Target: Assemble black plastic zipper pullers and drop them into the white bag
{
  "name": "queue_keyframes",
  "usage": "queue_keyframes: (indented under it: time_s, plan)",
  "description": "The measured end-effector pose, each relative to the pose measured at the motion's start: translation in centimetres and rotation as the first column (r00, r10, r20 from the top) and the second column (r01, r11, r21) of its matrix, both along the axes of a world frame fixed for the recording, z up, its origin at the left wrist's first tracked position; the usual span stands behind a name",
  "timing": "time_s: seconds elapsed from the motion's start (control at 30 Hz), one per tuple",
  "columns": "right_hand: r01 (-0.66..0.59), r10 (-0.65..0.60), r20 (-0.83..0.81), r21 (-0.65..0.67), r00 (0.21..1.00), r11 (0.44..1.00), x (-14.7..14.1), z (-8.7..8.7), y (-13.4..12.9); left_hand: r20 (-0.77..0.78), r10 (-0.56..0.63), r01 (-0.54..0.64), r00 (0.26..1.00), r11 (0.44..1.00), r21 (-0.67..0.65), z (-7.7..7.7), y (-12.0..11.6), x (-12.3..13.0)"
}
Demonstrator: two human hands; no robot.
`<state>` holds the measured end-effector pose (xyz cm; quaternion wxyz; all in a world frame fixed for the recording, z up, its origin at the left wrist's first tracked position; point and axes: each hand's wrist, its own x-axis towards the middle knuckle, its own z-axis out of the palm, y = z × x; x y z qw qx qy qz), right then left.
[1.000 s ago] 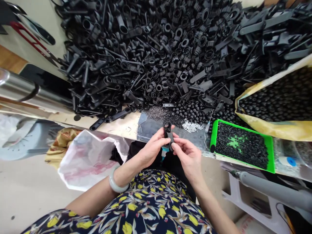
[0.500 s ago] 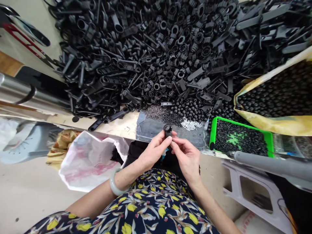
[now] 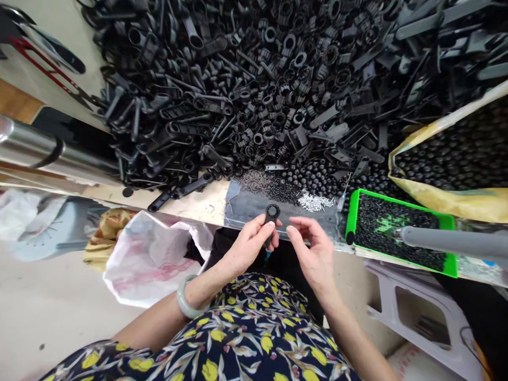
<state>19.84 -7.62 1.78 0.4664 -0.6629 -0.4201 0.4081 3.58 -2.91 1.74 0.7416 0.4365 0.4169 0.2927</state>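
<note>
Head view shows the left hand (image 3: 251, 239) pinching a black ring-ended part (image 3: 272, 211) between thumb and fingers, its round end showing above them at the near edge of a grey mat (image 3: 243, 210). Beside it, apart from the part, the right hand (image 3: 317, 255) holds its thumb and forefinger parted by a small gap. Silver pins (image 3: 315, 201) lie beyond that hand, and a green tray (image 3: 353, 216) sits to their right.

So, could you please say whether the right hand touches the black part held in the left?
Apart: the head view shows a gap between the right hand and the black part in the left hand.
</note>
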Motion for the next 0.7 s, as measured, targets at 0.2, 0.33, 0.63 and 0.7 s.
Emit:
queue_keyframes:
  time_s: [0.2, 0.33, 0.63, 0.7]
  plan:
    - [-0.395, 0.304, -0.522, -0.070, 0.797, 0.916, 0.0, -0.1, 1.3, -0.172, -0.319, 0.346, 0.932, 0.925, 0.158, 1.7, 0.2, -1.8]
    - [-0.453, 0.358, -0.547, -0.044, 0.757, 0.891, 0.2, 0.0, 0.9, -0.279, -0.496, 0.558, 0.822, 0.799, 0.226, 3.0, 1.0, -3.4]
    - [-0.374, 0.334, -0.412, -0.020, 0.848, 0.927, -0.9, -0.5, 0.5, -0.314, -0.332, 0.421, 0.889, 0.864, 0.277, 2.5, -0.6, -3.1]
    - [-0.410, 0.376, -0.452, 0.025, 0.809, 0.912, -0.5, -0.5, 0.8, -0.218, -0.297, 0.347, 0.930, 0.906, 0.241, 2.4, -0.5, -3.2]
